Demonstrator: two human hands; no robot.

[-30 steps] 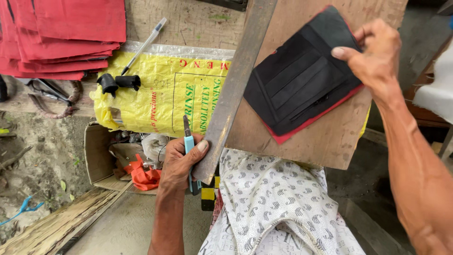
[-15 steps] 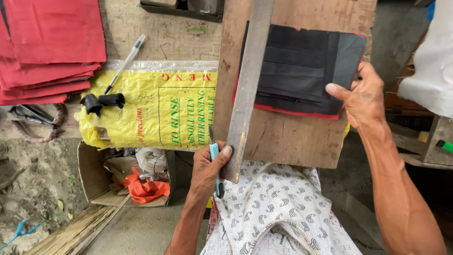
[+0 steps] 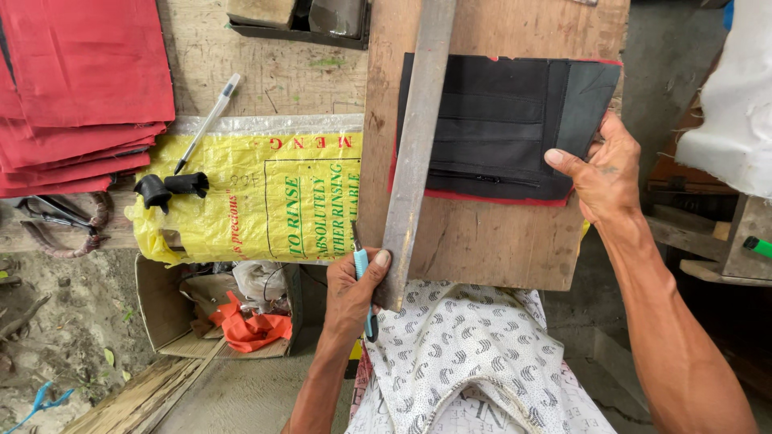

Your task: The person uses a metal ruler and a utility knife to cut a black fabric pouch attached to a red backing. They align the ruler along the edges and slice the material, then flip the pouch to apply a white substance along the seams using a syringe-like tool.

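Left hand (image 3: 351, 293): fingers gripping long grey metal ruler (image 3: 416, 145) and blue-handled cutter (image 3: 361, 269).
Right hand (image 3: 605, 175): fingers open, pressing black stitched fabric piece (image 3: 503, 128) on wooden board (image 3: 482, 241).

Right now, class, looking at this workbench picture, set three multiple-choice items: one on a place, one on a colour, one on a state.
1. Where does the metal straightedge lie?
A. Across the black piece's left edge on the wooden board
B. On the red sheets
C. On the ground

2. What colour is the printed sack beside the board?
A. Blue
B. Yellow
C. White

3. What is the left hand doing?
A. Resting empty
B. Lifting the pen
C. Holding a blue-handled knife and the straightedge's near end

Answers: 1 A, it covers the left side of the black piece; 2 B, the sack is plainly yellow; 3 C, the blue-handled knife sits in that hand, thumb on the metal.
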